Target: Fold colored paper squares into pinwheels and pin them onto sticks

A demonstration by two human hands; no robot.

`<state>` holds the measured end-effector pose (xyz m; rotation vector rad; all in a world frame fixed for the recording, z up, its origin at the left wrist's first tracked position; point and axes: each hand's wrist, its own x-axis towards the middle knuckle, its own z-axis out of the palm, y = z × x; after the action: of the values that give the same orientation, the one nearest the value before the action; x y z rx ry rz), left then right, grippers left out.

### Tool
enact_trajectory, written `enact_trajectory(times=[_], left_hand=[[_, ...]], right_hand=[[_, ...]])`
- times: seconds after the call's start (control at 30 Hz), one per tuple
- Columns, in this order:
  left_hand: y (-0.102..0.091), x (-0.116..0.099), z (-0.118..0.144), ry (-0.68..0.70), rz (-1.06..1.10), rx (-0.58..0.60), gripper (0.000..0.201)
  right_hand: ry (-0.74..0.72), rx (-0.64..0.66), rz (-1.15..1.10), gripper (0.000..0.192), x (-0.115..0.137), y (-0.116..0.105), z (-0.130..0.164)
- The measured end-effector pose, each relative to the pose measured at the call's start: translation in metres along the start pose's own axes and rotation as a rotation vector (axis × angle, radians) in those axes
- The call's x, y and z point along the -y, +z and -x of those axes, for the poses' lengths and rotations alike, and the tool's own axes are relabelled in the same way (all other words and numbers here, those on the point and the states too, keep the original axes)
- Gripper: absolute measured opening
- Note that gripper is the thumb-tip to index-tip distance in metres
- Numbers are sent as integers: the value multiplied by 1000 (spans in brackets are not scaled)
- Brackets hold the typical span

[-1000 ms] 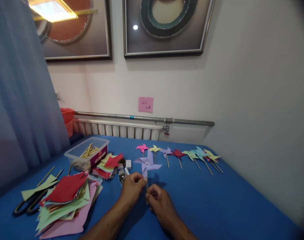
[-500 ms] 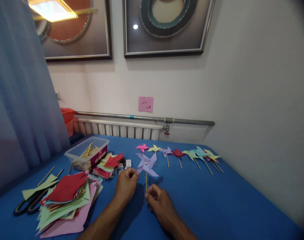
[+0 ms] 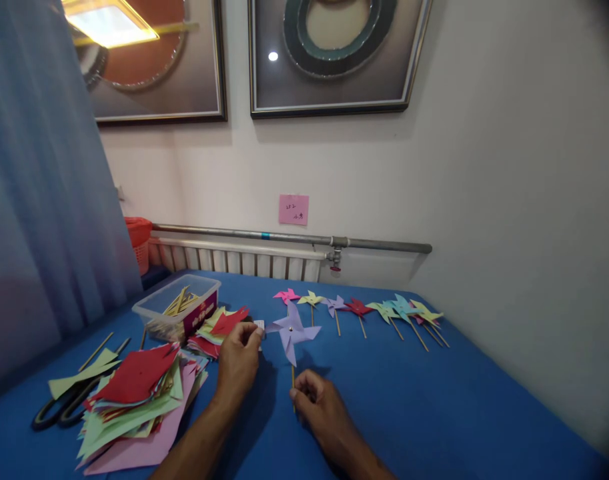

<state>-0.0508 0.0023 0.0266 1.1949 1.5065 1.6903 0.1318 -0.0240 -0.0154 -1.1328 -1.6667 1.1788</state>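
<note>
A light purple paper pinwheel (image 3: 291, 331) stands upright on a thin wooden stick (image 3: 293, 377), with a pin at its centre. Low on that stick, my right hand (image 3: 320, 405) pinches it between thumb and curled fingers. Just left of the pinwheel's blades is my left hand (image 3: 240, 357), its thumb and fingertips drawn together close to a blade tip but apart from it. Nothing shows between those fingers. Behind them a small white box (image 3: 259, 325) is partly hidden.
Finished pinwheels (image 3: 358, 307) lie in a row at the back. To the left are a clear plastic box (image 3: 204, 293) of sticks, a small paper pile (image 3: 209, 337), a larger stack of coloured paper (image 3: 134, 380), and black-handled scissors (image 3: 45, 420). A blue cover (image 3: 434, 413) spreads over the table.
My left hand has let go of the pinwheel's blade and drawn back to the left. The pinwheel's blades have turned. My right hand holds the stick in about the same place.
</note>
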Motion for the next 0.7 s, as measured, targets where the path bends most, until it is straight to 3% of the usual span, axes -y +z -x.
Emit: enact_trajectory(times=[0.1,0.23,0.33,0.47,0.7], left_hand=[[6,-1,7,10,-19,-2,29],[23,2,26,67,-72,154,28],[36,6,38,34,-79,225,28],[41,10,40,2,-56,225,33],[32,11,28,5,-37,185,31]], right_hand=[[28,-53,-21,13,-3,-1,-3],[11,-63,-38,14,-3,-2,-4],[-24,-44,-25,16,0,-2,-3],[-42,-44,5,16,2,-2,-1],[-25,-27,27,10,2,-3,-1]])
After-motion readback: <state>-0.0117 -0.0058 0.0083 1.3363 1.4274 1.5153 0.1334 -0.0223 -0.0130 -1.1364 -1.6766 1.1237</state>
